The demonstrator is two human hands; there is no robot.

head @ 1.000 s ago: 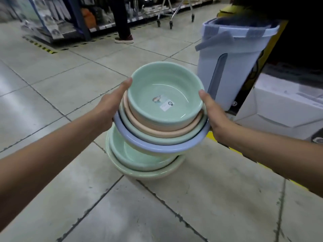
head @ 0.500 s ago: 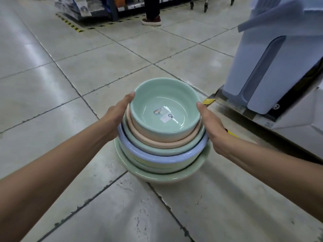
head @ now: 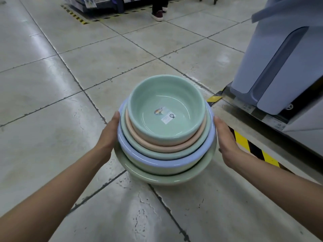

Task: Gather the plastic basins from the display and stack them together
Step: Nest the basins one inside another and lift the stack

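Note:
A nested stack of plastic basins stands on the tiled floor in front of me. A small mint basin (head: 166, 102) with a label inside sits on top. Below it show a peach rim (head: 157, 145), a blue rim (head: 157, 161) and the largest green basin (head: 157, 179) at the bottom. My left hand (head: 110, 131) presses on the stack's left side at the blue rim. On the opposite side my right hand (head: 225, 138) rests at the same height. Whatever fingers reach under the rim are hidden.
A tall pale blue-grey bin (head: 279, 58) stands on a low display platform at the right, edged with yellow-black tape (head: 248, 145). Far ahead are a person's shoe (head: 157, 14) and shelving (head: 97, 4). Tiled floor lies to the left and front.
The upper basins I held in the air have come down into the two basins on the floor, forming one stack. Both hands slid lower to the blue rim.

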